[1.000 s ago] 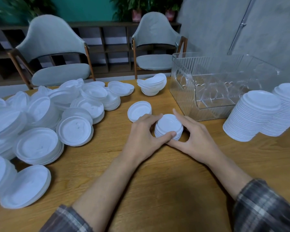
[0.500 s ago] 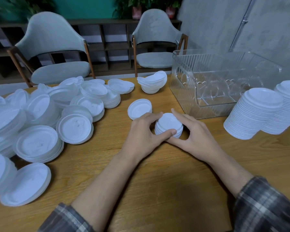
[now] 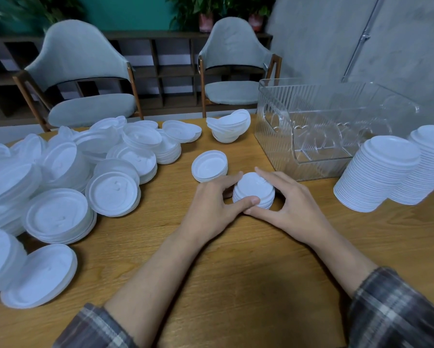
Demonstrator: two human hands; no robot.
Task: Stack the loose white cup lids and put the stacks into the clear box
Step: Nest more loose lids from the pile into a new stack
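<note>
Two chairs [image 3: 85, 71], one clear box [image 3: 273, 136], two tall stacks [image 3: 376, 177], one held stack [image 3: 254, 188]

Table [image 3: 236, 285]: wooden.
Chairs [image 3: 85, 109] [image 3: 232, 91]: two, grey, behind the table.
Shelf [image 3: 170, 71]: dark, behind chairs.
Plants [image 3: 205, 13]: potted, on shelf.

An office-style lounge is suggested: beyond the fingers [image 3: 231, 177], padded chairs [image 3: 85, 71] are set at a wooden table [image 3: 236, 272], backed by open shelving [image 3: 170, 71], potted plants [image 3: 205, 11] and a concrete wall [image 3: 323, 33].
</note>
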